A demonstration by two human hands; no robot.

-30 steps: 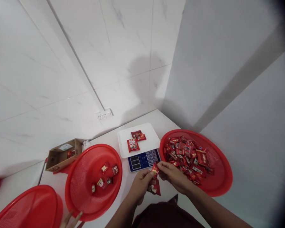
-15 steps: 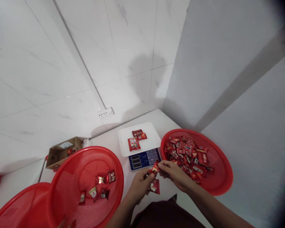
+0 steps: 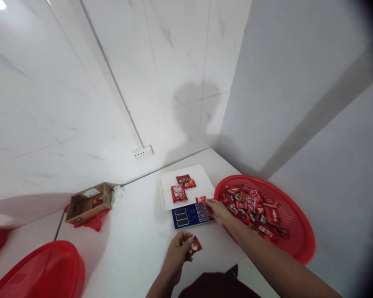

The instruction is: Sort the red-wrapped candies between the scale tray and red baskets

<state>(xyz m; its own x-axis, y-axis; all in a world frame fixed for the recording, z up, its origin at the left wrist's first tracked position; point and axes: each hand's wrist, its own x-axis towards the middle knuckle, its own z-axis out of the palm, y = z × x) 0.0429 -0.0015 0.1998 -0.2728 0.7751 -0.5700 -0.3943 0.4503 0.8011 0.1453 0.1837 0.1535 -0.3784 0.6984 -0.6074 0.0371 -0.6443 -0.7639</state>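
Observation:
My right hand (image 3: 218,211) pinches a small red snack packet (image 3: 200,200) over the front edge of a white scale tray (image 3: 168,186). On that tray lie three other red packets (image 3: 178,193), grouped near its middle. The blue keypad panel of the digital scale (image 3: 189,217) is partly covered by my right hand. Lower down, in front of the scale, my left hand (image 3: 177,253) is closed on a dark red packet (image 3: 196,245) with a pale pattern. Under my right forearm stands a red mesh basket (image 3: 309,236), holding many red packets (image 3: 251,205) in a loose pile.
A cardboard box (image 3: 81,209) with some red packets sits against the wall at left, by crumpled white paper (image 3: 117,193). Another red basket (image 3: 77,265) is at the lower left. A socket strip (image 3: 143,153) is on the tiled wall.
My hands have moved apart: the right went forward to the tray with a packet, while the left stayed low with another. The red basket with several packets has left its place at left.

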